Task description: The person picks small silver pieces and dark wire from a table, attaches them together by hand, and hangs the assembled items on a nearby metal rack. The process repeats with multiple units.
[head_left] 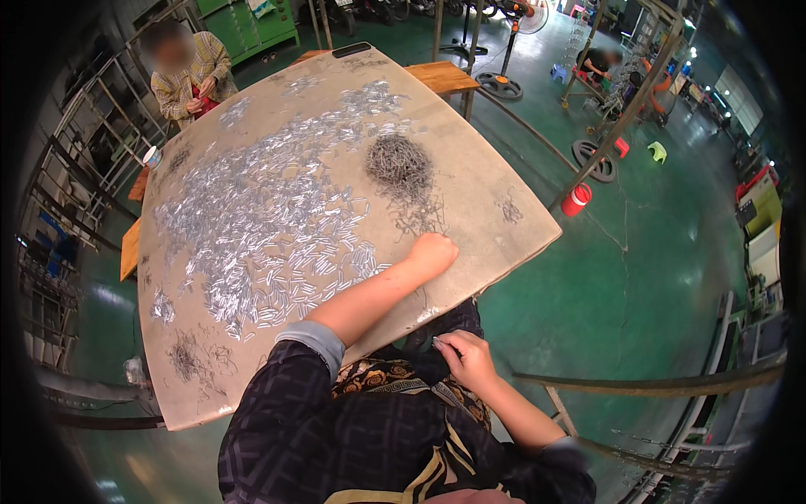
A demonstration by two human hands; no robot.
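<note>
My feed: tan table (pixel 483 172) | silver pieces (pixel 273 202) scattered across it | dark wiry heap (pixel 399 164) on their right

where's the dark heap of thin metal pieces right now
In the head view, the dark heap lies right of centre on the table, right of the silvery pieces and beyond the left hand.

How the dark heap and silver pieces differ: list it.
Look: the dark heap is dull, while the silver pieces shine.
Pose: the dark heap is a compact mound; the silver pieces are scattered widely.
Shared: both lie on the table.
</note>
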